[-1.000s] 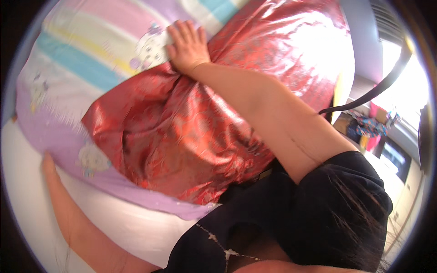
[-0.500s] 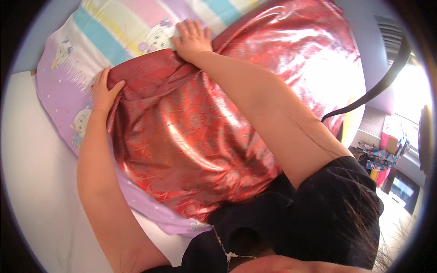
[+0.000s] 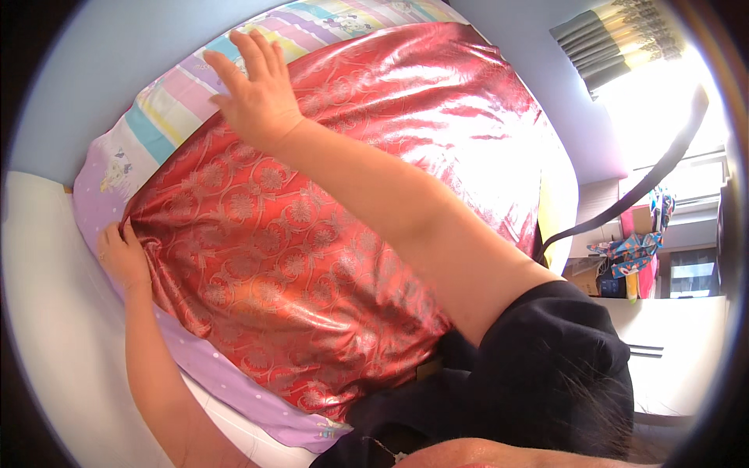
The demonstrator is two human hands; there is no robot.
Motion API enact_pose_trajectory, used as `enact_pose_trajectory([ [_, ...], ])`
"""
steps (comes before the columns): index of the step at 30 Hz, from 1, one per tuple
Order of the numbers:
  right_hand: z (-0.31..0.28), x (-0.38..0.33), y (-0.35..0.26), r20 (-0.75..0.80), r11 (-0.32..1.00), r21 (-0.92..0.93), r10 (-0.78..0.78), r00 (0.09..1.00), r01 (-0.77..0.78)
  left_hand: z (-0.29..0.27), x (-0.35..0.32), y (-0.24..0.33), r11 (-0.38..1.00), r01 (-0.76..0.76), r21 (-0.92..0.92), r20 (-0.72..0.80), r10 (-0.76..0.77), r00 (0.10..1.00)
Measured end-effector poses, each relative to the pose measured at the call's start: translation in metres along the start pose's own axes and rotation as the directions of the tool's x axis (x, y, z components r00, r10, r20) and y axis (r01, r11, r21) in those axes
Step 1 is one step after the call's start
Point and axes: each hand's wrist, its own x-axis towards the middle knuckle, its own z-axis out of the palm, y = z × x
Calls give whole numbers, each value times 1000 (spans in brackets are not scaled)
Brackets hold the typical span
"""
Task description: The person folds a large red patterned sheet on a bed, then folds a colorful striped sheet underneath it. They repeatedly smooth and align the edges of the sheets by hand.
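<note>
A shiny red brocade quilt (image 3: 257,195) with a flower pattern is spread over a bed, on top of a pastel striped and purple cartoon-print sheet (image 3: 101,183). At the quilt's left corner, my left hand (image 3: 125,261) has its fingers closed on the bunched edge, from which creases fan out. My right hand (image 3: 257,101) is open with fingers spread, over the quilt's far edge and the striped part of the sheet. It holds nothing; whether it touches the cloth I cannot tell.
A white panel (image 3: 47,257) runs along the bed's left side, and a pale blue wall (image 3: 156,47) stands behind. On the right are a dark curved strap or tube (image 3: 640,191), a patterned curtain (image 3: 616,43), a bright window and a white surface (image 3: 671,343) near colourful cloths (image 3: 632,253).
The fold at the quilt's far edge has been opened out and the quilt lies flatter. My left hand has moved nearer and left; my right hand has lifted and shifted left.
</note>
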Motion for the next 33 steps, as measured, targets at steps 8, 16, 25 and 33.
enact_pose_trajectory([
  [8, 20, -212, 68, 578, 938, -271, 338, 743, -217, 167, -57, 10, 852, 386, 353, 100, -445, 890],
  [16, 28, -243, 75, 619, 916, -262, 400, 676, -302, 142, -39, -13, 904, 382, 192, 327, -426, 844],
  [25, 35, -233, 79, 619, 922, -211, 382, 687, -323, -13, -24, 5, 968, -191, -166, 50, 201, 978],
  [33, 31, -238, 84, 645, 916, -239, 398, 652, -323, -15, -261, 161, 943, -28, -331, 606, 236, 760],
])
